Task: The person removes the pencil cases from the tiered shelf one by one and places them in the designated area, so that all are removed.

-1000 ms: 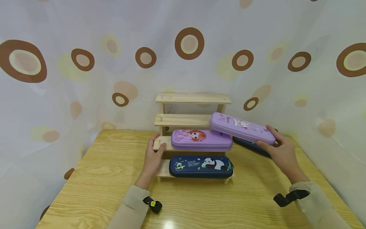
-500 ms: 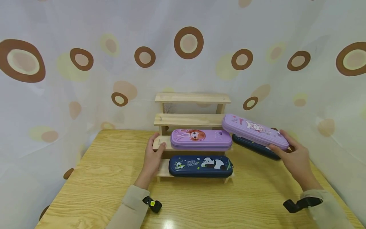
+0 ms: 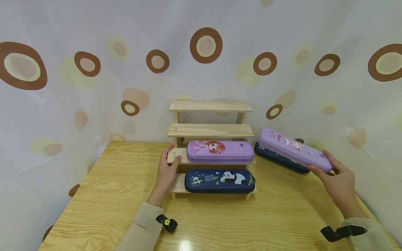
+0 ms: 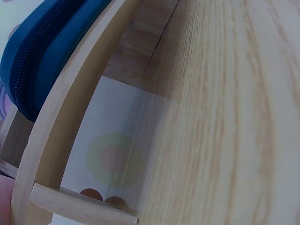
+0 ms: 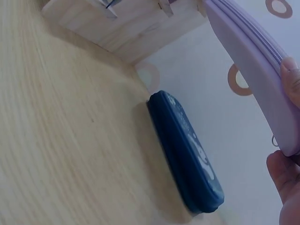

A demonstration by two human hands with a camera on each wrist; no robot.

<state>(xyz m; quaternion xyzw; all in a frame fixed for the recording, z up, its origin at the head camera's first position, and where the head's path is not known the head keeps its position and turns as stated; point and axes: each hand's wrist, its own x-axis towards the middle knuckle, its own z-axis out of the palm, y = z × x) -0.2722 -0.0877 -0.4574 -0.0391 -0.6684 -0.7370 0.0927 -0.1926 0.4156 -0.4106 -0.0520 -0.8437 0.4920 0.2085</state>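
In the head view my left hand [image 3: 168,170] grips the left end of a stepped wooden stand [image 3: 210,130] at its second step from the bottom, thumb on top. My right hand [image 3: 339,181] holds the right end of a lilac pencil case [image 3: 295,148] with a rabbit print, tilted down to the right. Behind and below it a dark blue pencil case [image 3: 276,158] lies on the table; the right wrist view shows this blue case [image 5: 183,154] apart from the held one. A purple pencil case [image 3: 220,152] with a girl print lies beside my left hand on the second step.
On the stand's lowest step lies a navy panda pencil case [image 3: 220,181]. The wooden table [image 3: 216,223] runs back to a curtain with brown rings [image 3: 205,80] behind and at both sides. Two bare upper steps top the stand.
My right hand has carried the lilac pencil case right and slightly down, away from the stand and the purple case. My left hand keeps its grip on the stand.
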